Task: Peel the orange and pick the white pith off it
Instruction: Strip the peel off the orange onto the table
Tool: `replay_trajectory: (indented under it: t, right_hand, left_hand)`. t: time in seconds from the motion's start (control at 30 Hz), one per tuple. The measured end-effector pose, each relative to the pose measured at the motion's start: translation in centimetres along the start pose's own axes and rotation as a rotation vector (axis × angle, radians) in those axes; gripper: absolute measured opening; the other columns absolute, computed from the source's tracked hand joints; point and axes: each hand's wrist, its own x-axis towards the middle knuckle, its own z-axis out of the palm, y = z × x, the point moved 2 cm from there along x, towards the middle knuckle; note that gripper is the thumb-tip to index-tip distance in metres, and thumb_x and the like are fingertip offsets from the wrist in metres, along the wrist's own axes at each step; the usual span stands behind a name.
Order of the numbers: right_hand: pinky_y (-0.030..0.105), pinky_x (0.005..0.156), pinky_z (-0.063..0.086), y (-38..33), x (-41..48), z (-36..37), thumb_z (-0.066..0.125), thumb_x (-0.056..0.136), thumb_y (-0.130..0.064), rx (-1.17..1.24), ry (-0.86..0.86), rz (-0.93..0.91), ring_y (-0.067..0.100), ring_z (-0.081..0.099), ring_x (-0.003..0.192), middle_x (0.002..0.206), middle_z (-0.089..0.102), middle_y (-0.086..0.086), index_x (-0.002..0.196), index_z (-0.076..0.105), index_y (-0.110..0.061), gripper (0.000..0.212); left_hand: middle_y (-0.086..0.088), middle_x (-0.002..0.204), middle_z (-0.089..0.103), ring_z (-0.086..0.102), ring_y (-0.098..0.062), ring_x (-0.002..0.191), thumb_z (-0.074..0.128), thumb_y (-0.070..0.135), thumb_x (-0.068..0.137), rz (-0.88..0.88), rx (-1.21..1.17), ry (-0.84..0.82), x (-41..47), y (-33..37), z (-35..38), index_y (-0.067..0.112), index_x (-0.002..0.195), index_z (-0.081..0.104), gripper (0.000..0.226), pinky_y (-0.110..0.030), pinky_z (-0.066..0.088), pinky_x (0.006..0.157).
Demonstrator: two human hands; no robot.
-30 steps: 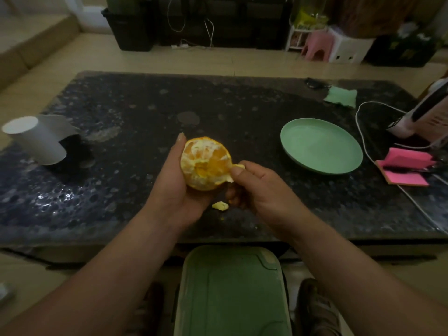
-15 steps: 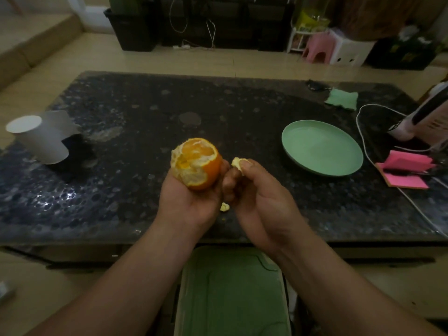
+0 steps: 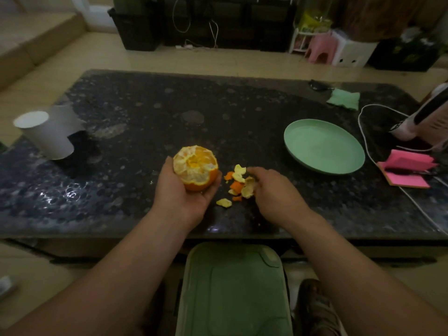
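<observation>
1. Location of orange (image 3: 195, 168): cupped from below in left hand (image 3: 180, 197), fingers curled round the lower half, held just above counter (image 3: 145, 122).
2. Done so far, judged from the exposed surface: rind stripped from the top and upper sides. Pale segments uncovered and facing up, out of the left palm.
3. Not yet done: a band of orange rind round the lower half, seated against the left palm and fingers. Estimated at roughly half of the whole rind.
4. Pith status: white webbing over most of the exposed flesh, thickest toward the torn rind edge. Judged barely started, if started at all.
5. Removed peel pieces (image 3: 238, 184): a small pile on the counter, just right of the left hand and touching the fingertips of right hand (image 3: 274, 190). One loose piece apart from the pile, on the near side, between the two wrists.
6. State of right hand: palm down, fingers curled over the pile. Cannot tell whether pinching a piece or already let go.
7. Green plate (image 3: 324, 146): on the counter, beyond and to the right of the right hand, well apart from it. Nothing visible on it.
8. Overall judgement: about the middle of peeling. Left to do: strip the lower rind, then pick the pith all round.
</observation>
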Motion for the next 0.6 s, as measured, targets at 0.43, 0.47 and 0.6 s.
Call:
replay_trajectory:
  t: [0.43, 0.47, 0.6]
  right_hand:
    - [0.046, 0.078, 0.064, -5.0, -3.8, -1.1, 0.061, 0.106, -0.037, 0.977, -0.050, 0.006, 0.016, 0.078, 0.085, 0.095, 0.080, 0.004, 0.122, 0.060, -0.021, 0.023]
    - [0.045, 0.078, 0.064, -5.1, -3.8, -1.1, 0.060, 0.106, -0.036, 0.983, -0.061, -0.002, 0.016, 0.078, 0.086, 0.096, 0.080, 0.004, 0.124, 0.060, -0.021, 0.023]
    - [0.044, 0.079, 0.064, -5.1, -4.1, -0.9, 0.056, 0.109, -0.028, 0.992, -0.103, -0.052, 0.016, 0.078, 0.092, 0.101, 0.080, 0.005, 0.131, 0.057, -0.019, 0.024]
  left_hand:
    - [-0.018, 0.126, 0.077, 0.074, -0.035, 0.113, 0.036, 0.066, 0.108, 0.070, 0.241, -0.134, -0.2, -1.3, 1.5, 0.011, 0.132, 0.073, 0.070, -0.048, 0.058, 0.099]
    - [-0.017, 0.126, 0.077, 0.074, -0.034, 0.110, 0.036, 0.067, 0.107, 0.067, 0.258, -0.137, -0.4, -1.3, 1.5, 0.011, 0.132, 0.073, 0.072, -0.046, 0.060, 0.095]
    - [-0.016, 0.116, 0.079, 0.079, -0.031, 0.093, 0.037, 0.069, 0.105, 0.056, 0.305, -0.145, -0.5, -1.2, 1.6, 0.013, 0.125, 0.076, 0.071, -0.039, 0.064, 0.068]
